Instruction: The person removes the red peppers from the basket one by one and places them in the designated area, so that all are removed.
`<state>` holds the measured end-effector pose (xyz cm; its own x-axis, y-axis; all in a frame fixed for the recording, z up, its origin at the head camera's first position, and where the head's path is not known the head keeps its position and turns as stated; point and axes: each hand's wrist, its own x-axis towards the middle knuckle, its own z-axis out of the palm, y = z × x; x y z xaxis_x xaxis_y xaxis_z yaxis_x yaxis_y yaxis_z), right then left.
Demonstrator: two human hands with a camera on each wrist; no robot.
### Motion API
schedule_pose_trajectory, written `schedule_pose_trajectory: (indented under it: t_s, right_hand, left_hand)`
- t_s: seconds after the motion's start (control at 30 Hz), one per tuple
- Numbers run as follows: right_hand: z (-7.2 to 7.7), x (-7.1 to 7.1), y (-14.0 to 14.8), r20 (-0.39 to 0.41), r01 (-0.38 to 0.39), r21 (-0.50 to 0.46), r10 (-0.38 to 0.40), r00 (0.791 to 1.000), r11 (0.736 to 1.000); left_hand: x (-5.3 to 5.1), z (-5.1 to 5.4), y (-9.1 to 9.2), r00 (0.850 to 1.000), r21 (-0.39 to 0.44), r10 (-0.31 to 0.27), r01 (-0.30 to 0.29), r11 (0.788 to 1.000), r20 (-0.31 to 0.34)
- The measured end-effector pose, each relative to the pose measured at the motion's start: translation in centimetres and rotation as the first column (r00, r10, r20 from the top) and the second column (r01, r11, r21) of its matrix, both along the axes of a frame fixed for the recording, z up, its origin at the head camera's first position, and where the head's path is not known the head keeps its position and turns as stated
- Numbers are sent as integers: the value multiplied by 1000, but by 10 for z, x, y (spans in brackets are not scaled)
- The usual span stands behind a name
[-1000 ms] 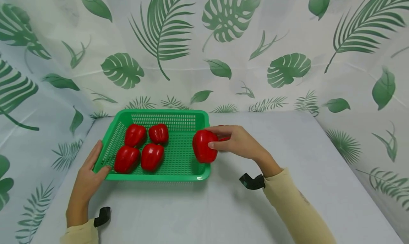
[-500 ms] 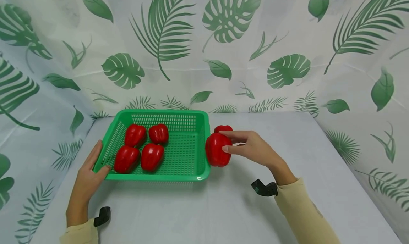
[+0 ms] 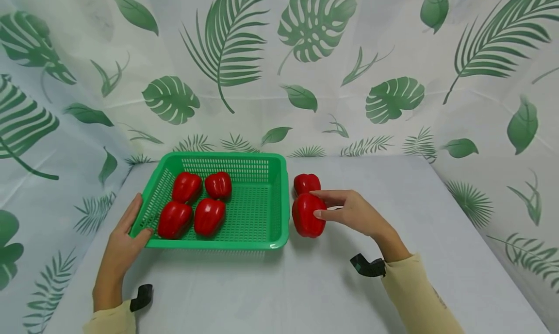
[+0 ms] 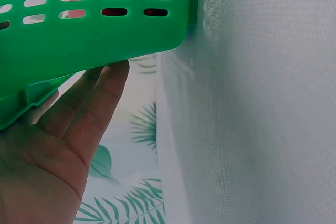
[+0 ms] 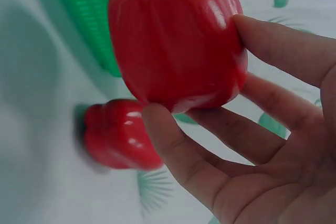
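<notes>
My right hand (image 3: 355, 212) pinches a red bell pepper (image 3: 307, 216) between thumb and fingers, just right of the green plastic basket (image 3: 205, 245). In the right wrist view this bell pepper (image 5: 176, 40) is raised above the table, fingertips spread around one end. Another red bell pepper (image 3: 306, 183) lies on the table behind it. At the basket's left end my left hand (image 3: 121, 244) holds the rim, thumb over the front corner and fingers along the outer side. Several red bell peppers (image 3: 209, 217) lie in the basket's left half.
The white tabletop (image 3: 244, 295) extends in front of the basket and to its right. A leaf-patterned curtain (image 3: 262, 72) encloses the back and sides. Each wrist carries a black camera mount (image 3: 368, 266).
My right hand has carried its bell pepper from over the basket's right end to the right and nearer. The bell pepper behind has come into fuller view. My left hand stays on the basket.
</notes>
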<state>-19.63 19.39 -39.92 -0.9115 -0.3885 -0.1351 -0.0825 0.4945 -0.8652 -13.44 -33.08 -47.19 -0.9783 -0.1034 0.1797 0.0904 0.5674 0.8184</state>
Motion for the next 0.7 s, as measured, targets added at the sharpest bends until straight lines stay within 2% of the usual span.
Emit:
schedule_pose_trajectory:
  t_s: [0.33, 0.7]
  right_hand:
    - [-29, -6, 8, 13, 15, 39, -15, 1000, 999]
    - [-46, -6, 10, 31, 49, 80, -51, 998, 996]
  left_hand:
    - [-1, -1, 0, 1000, -7, 4, -4, 1000, -4]
    - [-1, -2, 0, 1000, -2, 9, -9, 1000, -10]
